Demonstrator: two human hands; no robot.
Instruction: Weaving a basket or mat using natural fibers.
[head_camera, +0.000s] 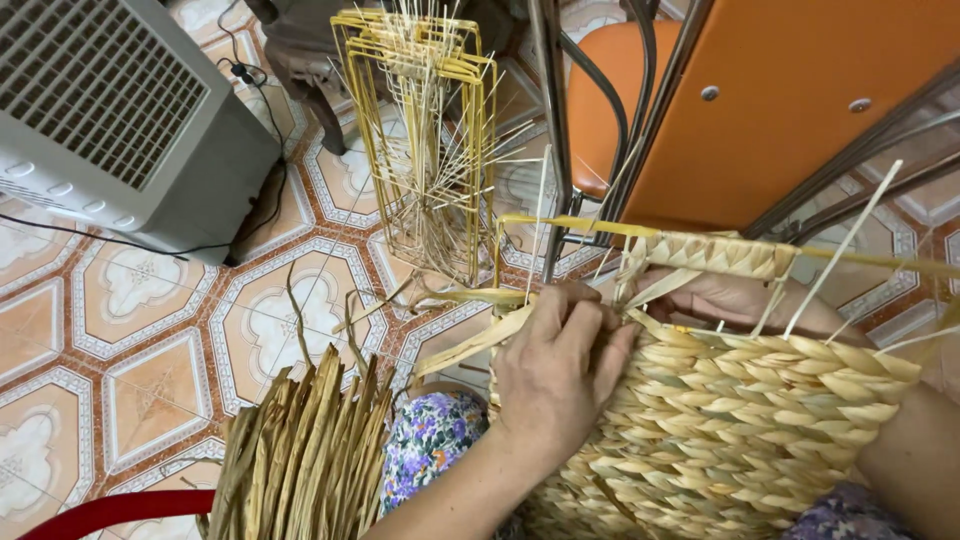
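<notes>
A half-woven basket (745, 425) of pale twisted straw rests on my lap, built over a yellow wire frame (560, 224). My left hand (555, 365) lies on the basket's outer left side, fingers curled on a flat straw strand (478, 340) at the weave's top edge. My right hand (735, 300) is inside the basket behind its woven wall, fingers closed against the rim strip (715, 252); much of it is hidden. Thin white spokes (842, 245) stick up from the rim.
A bundle of dried straw strands (305, 455) stands at lower left by a red rim (110, 508). A second yellow wire frame with spokes (430, 140) stands on the patterned tile floor (150, 330). A grey fan unit (110, 110) is upper left, orange chairs (790, 100) upper right.
</notes>
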